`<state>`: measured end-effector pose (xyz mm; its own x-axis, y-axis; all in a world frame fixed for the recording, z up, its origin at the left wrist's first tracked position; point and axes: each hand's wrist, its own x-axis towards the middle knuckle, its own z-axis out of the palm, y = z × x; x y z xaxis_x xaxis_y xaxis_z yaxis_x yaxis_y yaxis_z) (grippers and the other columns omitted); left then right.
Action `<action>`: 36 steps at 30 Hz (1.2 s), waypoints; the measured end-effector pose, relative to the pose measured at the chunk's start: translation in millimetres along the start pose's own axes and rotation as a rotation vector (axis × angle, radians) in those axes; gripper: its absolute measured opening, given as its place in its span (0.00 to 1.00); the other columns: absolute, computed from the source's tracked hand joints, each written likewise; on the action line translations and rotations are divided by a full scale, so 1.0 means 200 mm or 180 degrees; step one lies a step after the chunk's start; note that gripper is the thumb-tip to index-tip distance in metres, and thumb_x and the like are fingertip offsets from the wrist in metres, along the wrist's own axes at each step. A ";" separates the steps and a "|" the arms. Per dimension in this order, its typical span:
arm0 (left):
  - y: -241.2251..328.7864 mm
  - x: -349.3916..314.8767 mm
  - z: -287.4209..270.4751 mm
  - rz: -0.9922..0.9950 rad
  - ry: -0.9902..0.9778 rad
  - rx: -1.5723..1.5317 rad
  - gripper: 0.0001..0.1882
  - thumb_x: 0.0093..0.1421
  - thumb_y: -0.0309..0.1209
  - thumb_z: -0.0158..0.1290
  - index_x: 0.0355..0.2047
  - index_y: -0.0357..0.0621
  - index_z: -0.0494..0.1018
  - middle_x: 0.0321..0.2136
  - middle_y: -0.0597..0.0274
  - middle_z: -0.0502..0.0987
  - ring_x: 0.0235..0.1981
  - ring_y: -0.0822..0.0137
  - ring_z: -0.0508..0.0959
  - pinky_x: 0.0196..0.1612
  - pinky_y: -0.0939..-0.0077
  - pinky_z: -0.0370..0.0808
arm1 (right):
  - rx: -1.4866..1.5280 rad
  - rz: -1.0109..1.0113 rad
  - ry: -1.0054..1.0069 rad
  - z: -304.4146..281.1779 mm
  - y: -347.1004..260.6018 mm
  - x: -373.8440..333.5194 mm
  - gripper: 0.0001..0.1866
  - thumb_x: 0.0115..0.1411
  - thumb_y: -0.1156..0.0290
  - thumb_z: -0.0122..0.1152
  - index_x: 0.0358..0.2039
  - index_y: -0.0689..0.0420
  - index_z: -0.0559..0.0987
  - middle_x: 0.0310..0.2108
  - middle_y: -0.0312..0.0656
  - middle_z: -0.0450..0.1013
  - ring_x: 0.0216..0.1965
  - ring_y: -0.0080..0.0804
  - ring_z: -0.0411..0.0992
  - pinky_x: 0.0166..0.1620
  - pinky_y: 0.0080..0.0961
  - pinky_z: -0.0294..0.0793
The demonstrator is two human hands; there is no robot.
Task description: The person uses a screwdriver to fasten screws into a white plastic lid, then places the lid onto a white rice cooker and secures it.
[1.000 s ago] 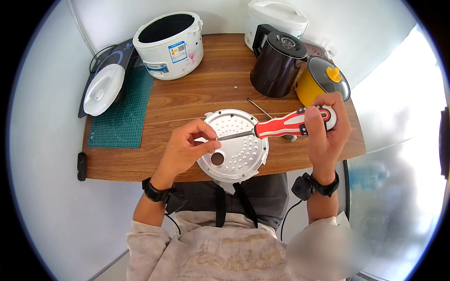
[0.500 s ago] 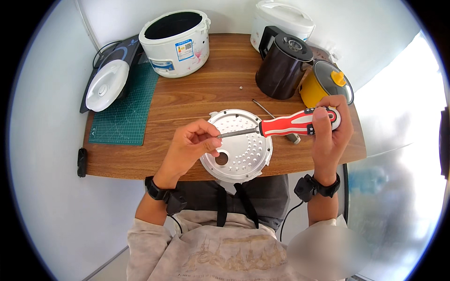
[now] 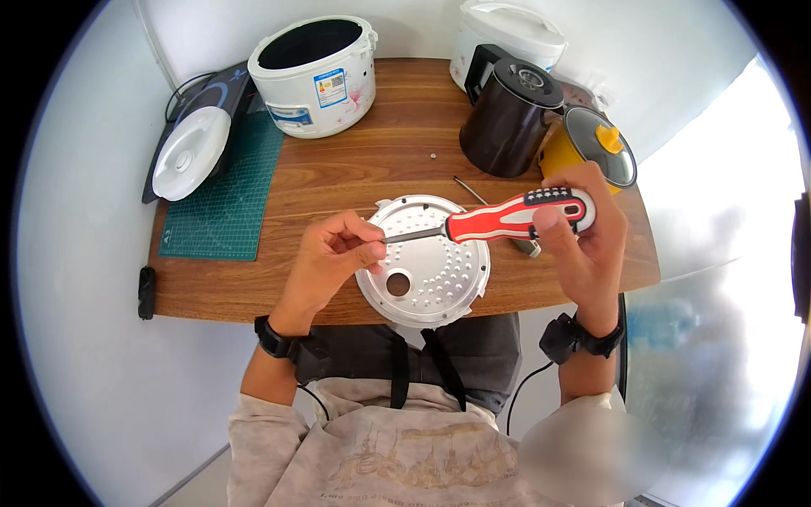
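Wood tabletop (image 3: 338, 182) spread before you. Forearms (image 3: 270, 372) angled forward, your right hand (image 3: 594, 241) wrapped the screwdriver (image 3: 498, 221) handle, your left hand (image 3: 329, 255) pinched its tip, its shaft above the dimpled metal disc (image 3: 443, 283); beyond stood a kettle (image 3: 504, 127).

Prob. wkshop: screwdriver (image 3: 492, 222), cutting mat (image 3: 224, 213)

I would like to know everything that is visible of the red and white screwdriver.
The screwdriver has a thick, contoured handle, red and white, with black star-patterned patches and a hole near the butt; it looks like plastic or rubber. Its slim grey shaft, apparently metal, points to the person's left, showing against the round silver plate. The right hand grips the handle's rear. The left hand's thumb and finger are at the shaft's tip, whose exact shape cannot be made out.
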<state>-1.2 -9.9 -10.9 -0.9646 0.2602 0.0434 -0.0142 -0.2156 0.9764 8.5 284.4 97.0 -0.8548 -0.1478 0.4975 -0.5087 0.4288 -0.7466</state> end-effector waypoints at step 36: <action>-0.03 0.03 -0.11 0.0270 0.0337 0.0394 0.14 0.64 0.30 0.62 0.46 0.41 0.73 0.38 0.60 0.79 0.33 0.75 0.79 0.33 0.85 0.78 | 0.0985 -0.0067 0.0035 0.15 -0.03 0.02 0.24 0.59 0.80 0.69 0.54 0.64 0.71 0.44 0.47 0.77 0.47 0.30 0.79 0.47 0.26 0.83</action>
<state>-13.1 -27.1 -20.2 -0.9834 0.1440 0.1104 0.0945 -0.1133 0.9891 4.6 254.5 90.8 -0.8433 -0.1433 0.5179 -0.5350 0.1337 -0.8342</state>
